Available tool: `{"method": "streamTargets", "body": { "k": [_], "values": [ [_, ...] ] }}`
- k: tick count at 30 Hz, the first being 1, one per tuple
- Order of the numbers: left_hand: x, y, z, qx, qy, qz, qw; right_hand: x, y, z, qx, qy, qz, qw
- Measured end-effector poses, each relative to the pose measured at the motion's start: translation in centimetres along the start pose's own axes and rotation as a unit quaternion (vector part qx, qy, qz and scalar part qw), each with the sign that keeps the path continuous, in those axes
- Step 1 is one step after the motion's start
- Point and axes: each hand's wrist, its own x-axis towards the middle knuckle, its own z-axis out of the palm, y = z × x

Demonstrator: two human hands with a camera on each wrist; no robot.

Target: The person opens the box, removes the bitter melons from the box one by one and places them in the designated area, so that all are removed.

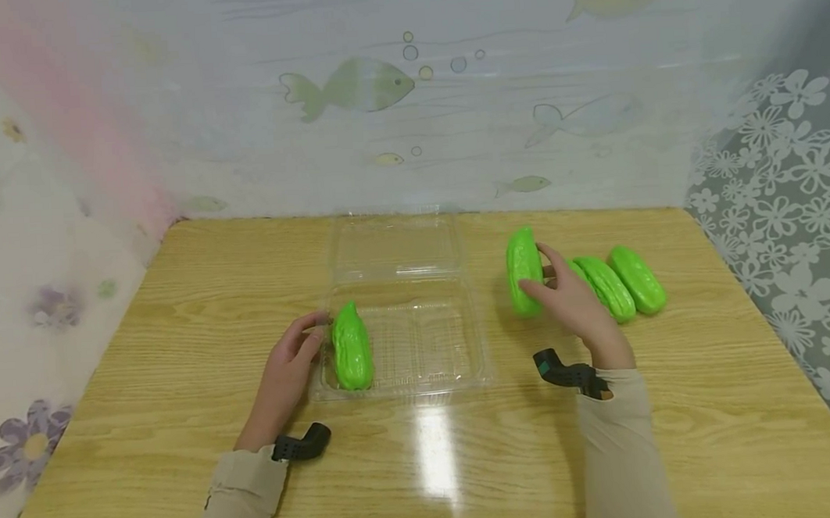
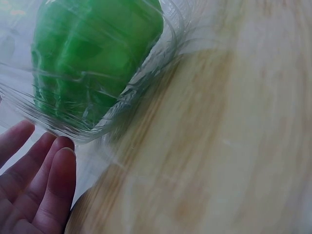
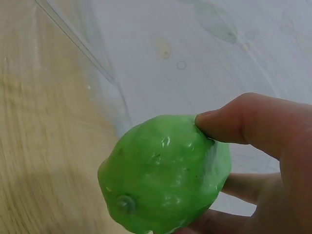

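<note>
My right hand (image 1: 574,301) holds a bright green, bumpy bitter melon (image 1: 524,273) above the table, thumb on one side and fingers on the other. Its rounded end with a small stub shows in the right wrist view, where the bitter melon (image 3: 161,170) fills the lower middle. A clear plastic clamshell box (image 1: 432,387) lies with its lid folded back. Inside, at its left end, rests another bitter melon (image 1: 352,348). Beside the box's left rim is my left hand (image 1: 290,367); its loosely extended fingers (image 2: 61,175) are at the clear wall and hold nothing.
To the right lie more green bitter melons (image 1: 637,279) side by side, one partly hidden behind my right hand. The transparent lid (image 1: 395,244) reaches toward the back wall (image 1: 241,174). A wooden table (image 1: 503,458) carries everything. Each wrist wears a black camera mount (image 1: 301,445).
</note>
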Motion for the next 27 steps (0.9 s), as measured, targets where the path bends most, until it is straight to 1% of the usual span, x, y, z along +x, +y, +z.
{"method": "streamTargets", "body": {
  "k": [7,10,15,17,24,27],
  "values": [
    [0.0,0.12,0.02,-0.002,0.0,-0.005,1.0,-0.23,0.48,-0.7,0.013,-0.007,0.006,0.9999],
    [-0.02,0.09,0.01,-0.002,-0.001,-0.005,1.0,-0.36,0.47,-0.78,-0.001,-0.007,0.01,0.9999],
    [-0.04,-0.14,0.07,0.0,-0.001,-0.002,1.0,-0.37,0.8,-0.75,-0.047,-0.006,0.022,0.9986],
    [-0.07,-0.2,0.08,0.003,-0.001,0.0,1.0,-0.36,0.93,-0.72,-0.058,-0.008,0.029,0.9979],
    [-0.01,-0.19,0.06,0.005,0.0,-0.005,1.0,-0.33,0.9,-0.65,-0.047,-0.02,0.042,0.9978],
    [0.06,-0.2,0.05,0.008,0.001,-0.005,1.0,-0.28,0.97,-0.62,-0.063,-0.019,0.042,0.9969]
  ]
}}
